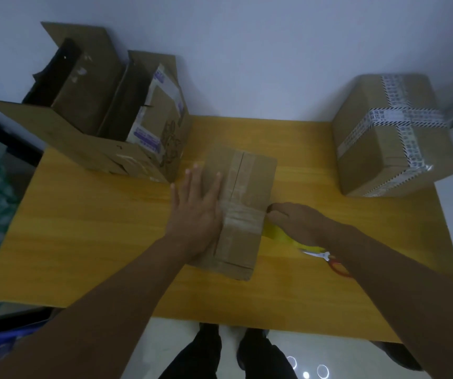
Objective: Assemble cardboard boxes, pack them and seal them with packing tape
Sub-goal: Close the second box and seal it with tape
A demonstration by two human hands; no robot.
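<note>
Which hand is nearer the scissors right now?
Right. The right hand holds yellow tape at the right edge of the small box, scissors just beside its wrist; the left hand lies flat on the box's left side.

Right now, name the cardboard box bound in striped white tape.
The brown cardboard box at far right, crossed by white striped tape. The flat cardboard box under the left hand has plain tape; the open boxes at left lack it.

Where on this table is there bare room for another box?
Widest bare patch: table at near left, between the open cartons, the left hand and the front edge. A smaller strip between the middle box and the sealed box. Crowded near right: right hand holding yellow tape, scissors.
</note>
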